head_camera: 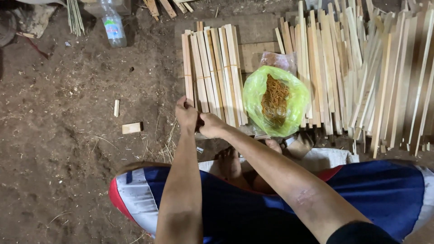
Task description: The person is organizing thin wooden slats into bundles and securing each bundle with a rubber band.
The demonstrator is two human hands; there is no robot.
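Wooden slat bundle (pixel 212 72) gripped at its end by both hands (pixel 199 121).

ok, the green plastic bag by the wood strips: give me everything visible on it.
The green plastic bag is thin, translucent yellow-green film, crumpled, with its mouth open and facing up. Inside lies a heap of tan rubber bands. It sits between the bundled wood strips and the loose pile of strips, its far edge against a clear plastic bag. Neither the left hand nor the right hand touches it; both are at the near end of the bundles.
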